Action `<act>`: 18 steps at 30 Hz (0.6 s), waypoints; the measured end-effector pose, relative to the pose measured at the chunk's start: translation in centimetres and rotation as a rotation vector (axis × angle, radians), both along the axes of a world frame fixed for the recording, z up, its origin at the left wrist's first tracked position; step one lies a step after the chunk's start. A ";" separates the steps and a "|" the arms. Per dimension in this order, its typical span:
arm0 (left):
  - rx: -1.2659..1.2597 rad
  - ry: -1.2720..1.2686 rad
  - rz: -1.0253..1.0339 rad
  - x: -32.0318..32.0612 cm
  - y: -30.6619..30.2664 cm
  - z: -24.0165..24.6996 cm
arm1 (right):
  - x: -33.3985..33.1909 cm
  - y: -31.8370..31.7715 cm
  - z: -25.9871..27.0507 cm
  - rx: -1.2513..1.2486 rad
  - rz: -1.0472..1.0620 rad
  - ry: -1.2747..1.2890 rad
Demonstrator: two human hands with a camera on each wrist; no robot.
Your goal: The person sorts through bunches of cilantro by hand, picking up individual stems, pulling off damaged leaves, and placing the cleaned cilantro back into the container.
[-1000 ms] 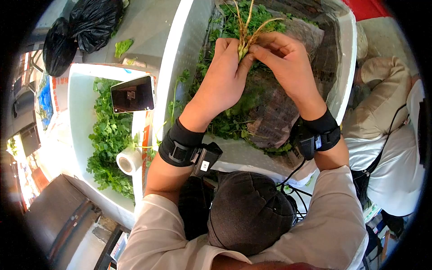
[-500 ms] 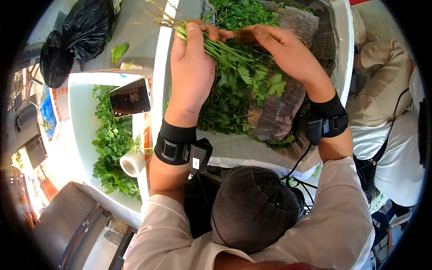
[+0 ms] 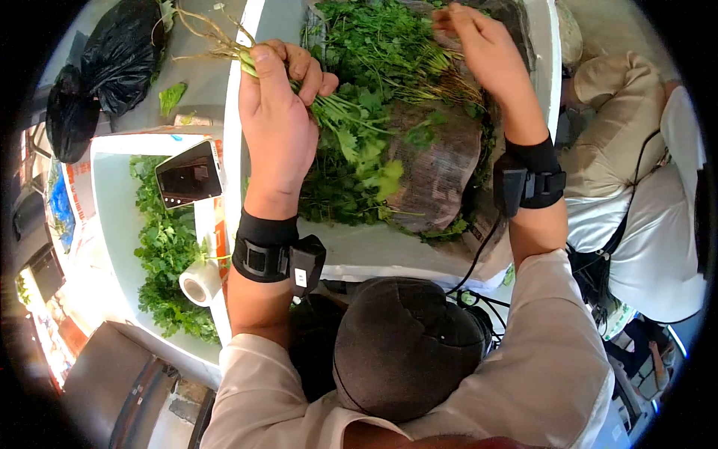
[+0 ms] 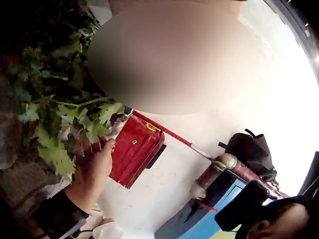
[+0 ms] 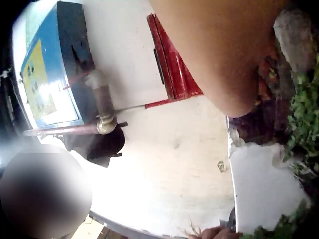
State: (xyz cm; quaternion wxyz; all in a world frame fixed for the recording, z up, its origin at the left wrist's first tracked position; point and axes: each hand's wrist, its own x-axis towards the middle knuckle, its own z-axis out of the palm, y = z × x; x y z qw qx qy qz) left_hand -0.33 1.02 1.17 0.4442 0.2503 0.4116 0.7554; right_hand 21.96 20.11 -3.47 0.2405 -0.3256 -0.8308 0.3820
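Note:
My left hand grips a small bunch of coriander by its stems at the left side of a white foam box. Pale roots stick out past the thumb to the left, and the leaves hang right, over the box. Up at the box's right side is my right hand, its fingers loosely bent with nothing showing between them. Below those fingers lies a pile of coriander, stems toward the right. In the left wrist view, coriander leaves overlap part of the right hand.
Dark netted cloth lies in the box beside the greens. Left of it, a second foam box holds leafy greens, with a phone and a white roll on its edge. A black bag lies beyond; a person sits at right.
Both hands were together at the bunch's roots. The left hand has carried the bunch left, and the right hand has let go and moved away to the upper right.

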 end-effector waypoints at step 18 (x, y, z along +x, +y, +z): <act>-0.022 0.139 -0.041 0.4 -0.1 -0.6 | 0.5 3.3 -8.9 0.151 -0.144 -1.083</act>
